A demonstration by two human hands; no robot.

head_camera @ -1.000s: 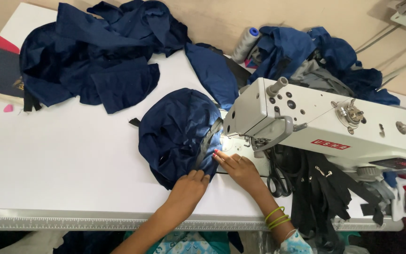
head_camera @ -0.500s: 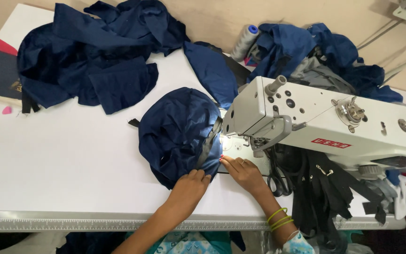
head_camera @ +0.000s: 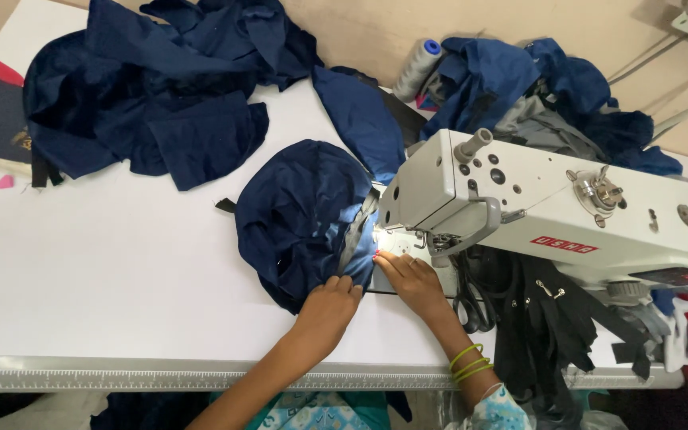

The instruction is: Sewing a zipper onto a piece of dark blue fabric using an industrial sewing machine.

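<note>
My left hand [head_camera: 326, 309] lies flat, fingers together, pressing the near edge of a rounded navy cloth piece [head_camera: 300, 215] on the white table [head_camera: 97, 271]. My right hand [head_camera: 409, 279] rests just beside it, fingers stretched toward the lit needle area, pinning the soft fabric where a grey strip crosses it. Above sits the cream sewing machine [head_camera: 551, 215], smooth and boxy. Crumpled navy scraps [head_camera: 161, 95] heap well apart, far left.

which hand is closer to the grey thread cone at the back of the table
Right. The right hand lies by the needle area, below the grey thread cone; the left hand rests lower and farther left, on the navy fabric piece.
</note>
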